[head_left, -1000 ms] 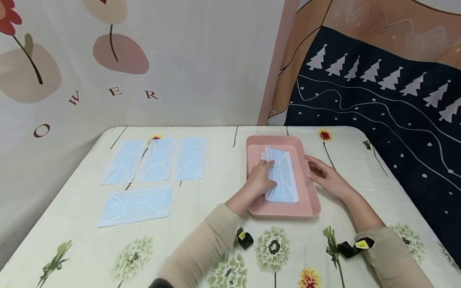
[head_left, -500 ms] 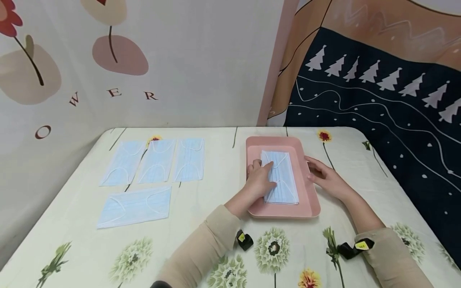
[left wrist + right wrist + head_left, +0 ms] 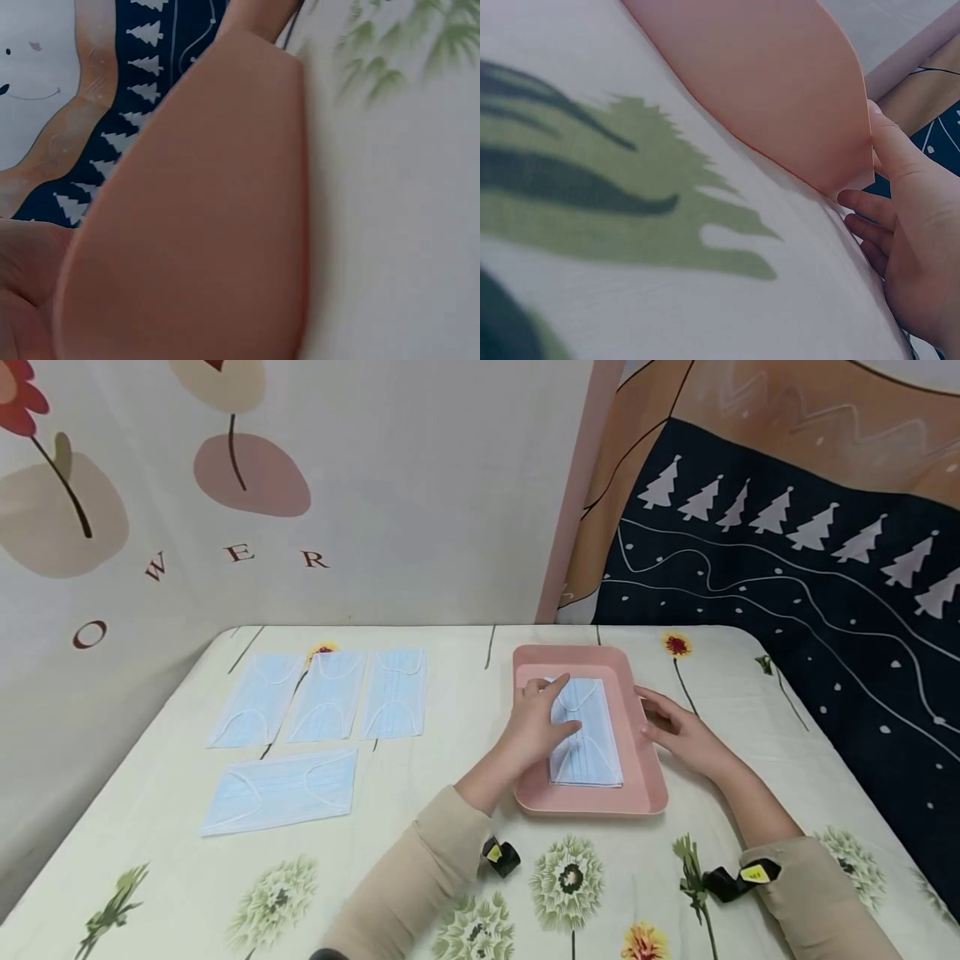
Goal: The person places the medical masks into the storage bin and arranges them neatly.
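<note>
A pink tray (image 3: 648, 781) holds a stack of light-blue face masks (image 3: 588, 760) with white ear loops. My left hand (image 3: 536, 722) is over the tray's left side, its thumb and index finger spread above the stack; some of its fingers are hidden. Only part of the left hand (image 3: 30, 285) shows beside the tray wall (image 3: 187, 202) in the left wrist view. Against the tray's right outer side, my right hand (image 3: 682, 731) rests with its fingertips. In the right wrist view that hand (image 3: 922, 225) touches the tray wall (image 3: 780, 82), its fingers low beside the base.
On the left of the table three upright masks stand in a row: one mask (image 3: 255, 697), a middle mask (image 3: 327, 693) and a third mask (image 3: 395, 691). A sideways mask (image 3: 281, 792) lies in front. Flowered cloth (image 3: 450, 860) covers the table; printed curtains hang behind.
The top mask has settled flush onto the stack in the tray. My left hand has let it go and shifted slightly left and up. The right hand stays at the tray.
</note>
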{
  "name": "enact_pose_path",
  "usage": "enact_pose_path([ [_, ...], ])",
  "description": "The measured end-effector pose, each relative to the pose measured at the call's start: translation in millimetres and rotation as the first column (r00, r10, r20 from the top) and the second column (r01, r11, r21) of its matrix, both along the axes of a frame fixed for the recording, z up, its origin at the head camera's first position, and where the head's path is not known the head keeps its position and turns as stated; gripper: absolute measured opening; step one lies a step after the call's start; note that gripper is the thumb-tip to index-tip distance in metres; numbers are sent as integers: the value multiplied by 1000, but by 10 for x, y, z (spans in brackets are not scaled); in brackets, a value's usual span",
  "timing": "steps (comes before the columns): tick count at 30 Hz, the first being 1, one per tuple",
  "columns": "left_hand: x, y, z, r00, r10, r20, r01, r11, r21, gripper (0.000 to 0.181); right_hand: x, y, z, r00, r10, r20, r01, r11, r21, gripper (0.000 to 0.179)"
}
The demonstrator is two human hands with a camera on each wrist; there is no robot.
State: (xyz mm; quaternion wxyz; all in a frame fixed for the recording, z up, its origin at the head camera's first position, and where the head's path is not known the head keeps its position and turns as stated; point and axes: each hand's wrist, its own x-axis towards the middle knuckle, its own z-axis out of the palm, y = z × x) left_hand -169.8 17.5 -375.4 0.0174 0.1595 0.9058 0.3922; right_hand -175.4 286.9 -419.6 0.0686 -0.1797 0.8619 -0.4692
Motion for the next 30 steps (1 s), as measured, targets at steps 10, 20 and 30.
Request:
enact_pose_path([
  [10, -3, -232, 290, 999, -19, -47, 28, 977, 209, 70, -19, 11, -43, 999, -22, 26, 22, 1000, 8, 65],
  [20, -31, -421, 504, 993, 0, -118, 34, 956, 292, 71, -18, 19, -35, 1000, -9, 1, 9, 1000, 21, 64],
  [30, -132, -808, 568, 979, 25, -204, 44, 944, 327, 70, -26, 26, -58, 1000, 2, -1, -2, 1000, -1, 63],
])
